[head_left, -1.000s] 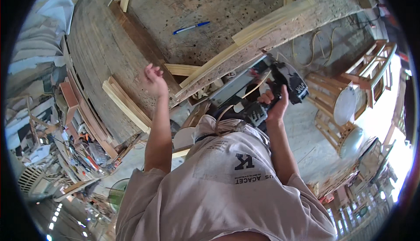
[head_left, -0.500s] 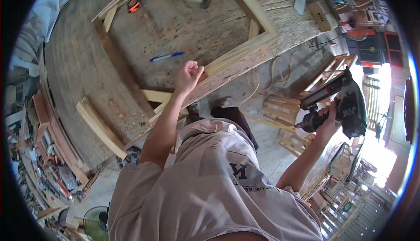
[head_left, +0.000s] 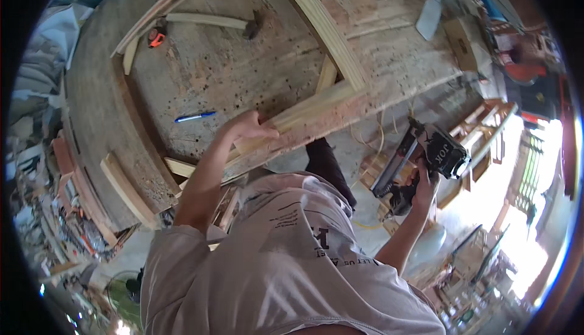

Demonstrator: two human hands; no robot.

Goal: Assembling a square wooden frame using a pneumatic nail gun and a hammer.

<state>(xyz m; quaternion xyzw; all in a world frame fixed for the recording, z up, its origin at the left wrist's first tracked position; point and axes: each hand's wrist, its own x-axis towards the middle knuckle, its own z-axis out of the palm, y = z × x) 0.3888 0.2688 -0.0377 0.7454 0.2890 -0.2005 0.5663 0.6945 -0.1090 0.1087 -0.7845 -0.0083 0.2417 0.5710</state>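
Observation:
My left hand (head_left: 248,126) is closed on the near rail of a wooden frame (head_left: 316,108), its thumb along the near side and its fingers partly hidden behind the wood. The frame lies on a large worn workbench (head_left: 395,61) close to its front edge. Out to the right, off the bench, my right hand (head_left: 424,184) grips a black nail gun (head_left: 435,152) by its handle. Inside the frame lie a blue and white pen (head_left: 194,116), a hammer with a wooden handle (head_left: 210,20) and an orange and black tape measure (head_left: 156,35).
A loose wood strip (head_left: 128,190) rests on the bench at the left. Slatted wooden pieces (head_left: 480,146) stand on the floor at the right, near a yellowish hose. A cardboard box (head_left: 460,44) sits at the bench's far right. Scrap wood is heaped along the left, above a green fan (head_left: 123,292).
My left hand has gone from hovering by the rail to holding it. My right hand has brought the nail gun leftward, nearer the bench, and turned it.

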